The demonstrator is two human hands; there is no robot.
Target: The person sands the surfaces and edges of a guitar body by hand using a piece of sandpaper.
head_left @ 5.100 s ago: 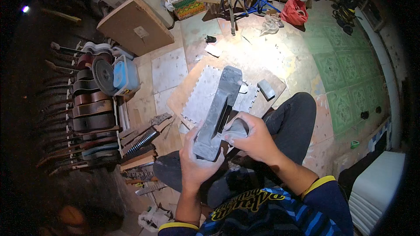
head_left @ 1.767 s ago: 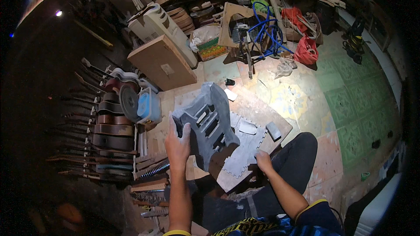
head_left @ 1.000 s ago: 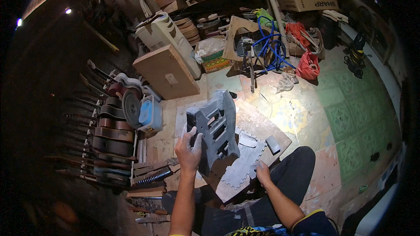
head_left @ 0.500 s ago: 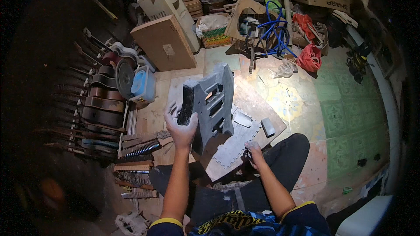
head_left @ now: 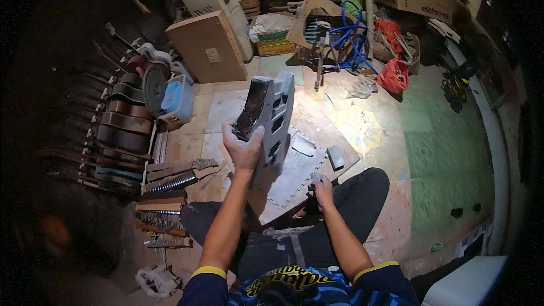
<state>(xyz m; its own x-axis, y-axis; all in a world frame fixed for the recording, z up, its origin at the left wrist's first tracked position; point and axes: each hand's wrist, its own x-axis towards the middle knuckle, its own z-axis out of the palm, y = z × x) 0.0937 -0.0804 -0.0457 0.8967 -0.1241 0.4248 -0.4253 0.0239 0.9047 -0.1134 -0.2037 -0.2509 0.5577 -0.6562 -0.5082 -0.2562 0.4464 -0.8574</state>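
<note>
His left hand [head_left: 245, 148] grips the grey guitar body [head_left: 266, 119] upright on edge; his right hand [head_left: 323, 186] pinches something small at the foam mat's [head_left: 294, 173] edge, bare floor [head_left: 362, 127] beyond.

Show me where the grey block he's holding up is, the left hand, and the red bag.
grey block [head_left: 276, 114], head view, ribbed side face.
left hand [head_left: 243, 148], head view, back of hand.
red bag [head_left: 395, 75], head view, middle.

Single head-worn fisheye view, looking steeply down from above seated person's lap onto workshop floor [head_left: 362, 130]; forearms enter from lower edge, near; edges bend toward dark rim.
</note>
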